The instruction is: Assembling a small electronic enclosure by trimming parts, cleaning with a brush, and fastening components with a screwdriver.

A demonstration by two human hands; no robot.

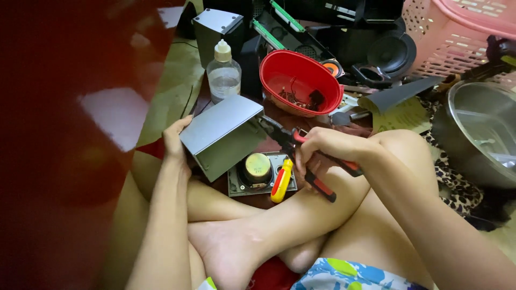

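Right hand [322, 147] fingers clamped on red-handled pliers [301, 156] at boxy grey metal casing [223, 134], left hand [174, 140] fingers gripping its edge.

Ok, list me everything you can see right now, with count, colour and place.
speaker box: one, grey, tilted, centre, held at its left end
pliers: one, red and black handles, nose at the box's right edge
screwdriver: one, yellow and red handle, lying on the panel
speaker panel: one, grey with a round gold-topped driver, under the box
bowl: one, red, behind the box, small parts inside
bottle: one, clear with white nozzle, left of the bowl
basket: one, pink, top right
metal pot: one, silver, right edge
dark speaker parts: several, black, top centre
left hand: grips the box's left end
right hand: wrapped around the pliers' handles
legs: crossed, bare, foreground
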